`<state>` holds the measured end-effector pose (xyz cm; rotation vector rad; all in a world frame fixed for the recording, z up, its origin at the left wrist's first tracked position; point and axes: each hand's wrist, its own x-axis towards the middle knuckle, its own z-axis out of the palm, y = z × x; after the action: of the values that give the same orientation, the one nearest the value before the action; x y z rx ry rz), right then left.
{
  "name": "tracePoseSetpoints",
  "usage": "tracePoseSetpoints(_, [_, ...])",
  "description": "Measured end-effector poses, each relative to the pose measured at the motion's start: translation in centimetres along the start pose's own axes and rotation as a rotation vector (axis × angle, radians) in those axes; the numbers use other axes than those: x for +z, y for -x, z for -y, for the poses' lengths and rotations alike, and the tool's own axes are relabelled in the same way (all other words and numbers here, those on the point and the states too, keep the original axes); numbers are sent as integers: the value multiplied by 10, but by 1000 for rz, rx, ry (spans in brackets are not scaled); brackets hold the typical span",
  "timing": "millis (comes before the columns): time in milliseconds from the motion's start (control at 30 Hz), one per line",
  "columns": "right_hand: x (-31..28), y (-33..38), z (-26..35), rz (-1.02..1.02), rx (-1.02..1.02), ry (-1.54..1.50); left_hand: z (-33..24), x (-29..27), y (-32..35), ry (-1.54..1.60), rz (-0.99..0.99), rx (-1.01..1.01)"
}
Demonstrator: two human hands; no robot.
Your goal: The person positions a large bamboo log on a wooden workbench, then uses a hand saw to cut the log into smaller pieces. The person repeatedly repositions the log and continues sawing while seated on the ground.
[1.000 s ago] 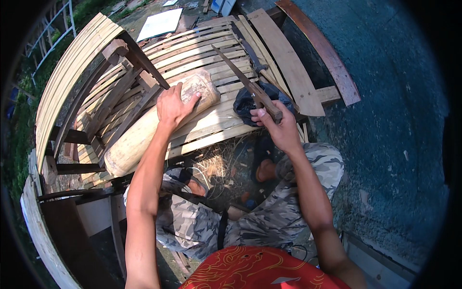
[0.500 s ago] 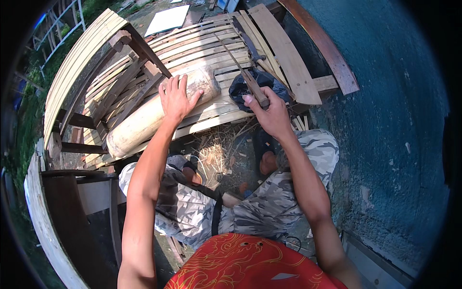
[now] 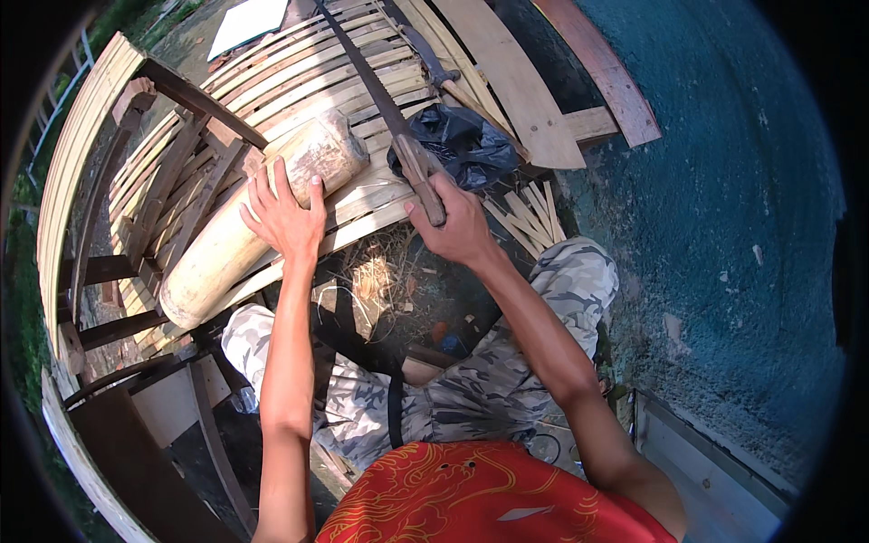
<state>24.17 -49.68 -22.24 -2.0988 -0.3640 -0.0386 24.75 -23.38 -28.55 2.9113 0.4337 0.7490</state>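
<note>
A thick pale log (image 3: 217,252) lies slantwise across a slatted bench (image 3: 299,68). My left hand (image 3: 288,222) rests on its upper side near the right end, fingers spread. In my right hand (image 3: 457,222) is a saw (image 3: 369,81), gripped by its wooden handle, with the toothed blade pointing up and away from me. The blade stands to the right of the log, apart from it; its tip runs to the top edge of the picture. Just beyond my right hand sits a crumpled black plastic bag (image 3: 466,145).
A large knife (image 3: 424,52) with a wooden handle lies beyond the bag. Wide boards (image 3: 511,77) and a blue wall (image 3: 733,199) border the right. At left stands a slatted wooden frame (image 3: 80,136). Thin strips (image 3: 534,215) and shavings (image 3: 373,281) lie near my legs.
My view has shifted, so the bench and log appear further left. The saw now stands closer to the log, its blade turned more broadside to me. My left hand stays on the log.
</note>
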Motion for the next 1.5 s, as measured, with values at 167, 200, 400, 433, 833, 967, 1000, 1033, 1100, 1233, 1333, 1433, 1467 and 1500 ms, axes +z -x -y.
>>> tracePoseSetpoints(167, [13, 20, -40, -66, -144, 59, 0, -4, 4, -20, 44, 6])
tracePoseSetpoints(200, [8, 23, -42, -68, -133, 89, -1, -7, 1, -13, 107, 4])
tracePoseSetpoints(400, [-67, 62, 9, 105, -97, 200, -7, -68, 0, -32, 503, -63])
tracePoseSetpoints(433, [-82, 71, 20, 145, -90, 234, -12, -83, 10, -57, 576, -132])
tracePoseSetpoints(833, [-172, 249, 55, 475, 36, 321, -111, -253, 303, 7, 1090, -917])
tracePoseSetpoints(967, [-157, 311, 55, 481, 64, 401, -104, -286, 391, 123, 1078, -1048])
tracePoseSetpoints(1000, [-151, 327, 55, 499, 105, 426, -99, -294, 413, 151, 1069, -1043])
tracePoseSetpoints(1033, [-147, 344, 56, 517, 148, 463, -97, -303, 436, 194, 1067, -1112])
tracePoseSetpoints(1100, [-131, 369, 55, 491, 158, 494, -89, -307, 471, 271, 1073, -1221])
tracePoseSetpoints(1233, [-102, 409, 44, 529, 221, 541, -65, -312, 533, 384, 1048, -1425])
tracePoseSetpoints(1333, [-85, 418, 18, 584, 192, 557, -48, -303, 583, 438, 964, -1539])
tracePoseSetpoints(1433, [-74, 412, -22, 661, 107, 520, -43, -271, 631, 468, 758, -1650])
tracePoseSetpoints(1467, [-73, 412, -36, 714, 87, 524, -41, -257, 644, 516, 718, -1693])
tracePoseSetpoints(1500, [-71, 409, -50, 747, 53, 543, -33, -235, 648, 515, 674, -1736])
